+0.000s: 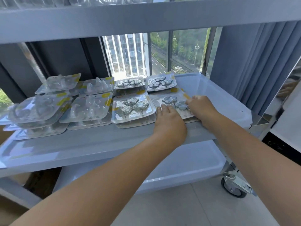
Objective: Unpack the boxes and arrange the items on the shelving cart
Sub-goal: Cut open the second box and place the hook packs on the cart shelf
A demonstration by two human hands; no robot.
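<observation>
We're reaching both hands onto the mid tray of the grey plastic shelving cart (101, 144). Left hand (169, 121) is lying flat, fingers straight, on the near edge of the clear blister pack of grey flower-shaped hooks (175, 103) at front right of the tray. Right hand (201, 106) is pinching its right edge. Other clear blister packs (89, 108) are sitting in rows to the left, some stacked.
</observation>
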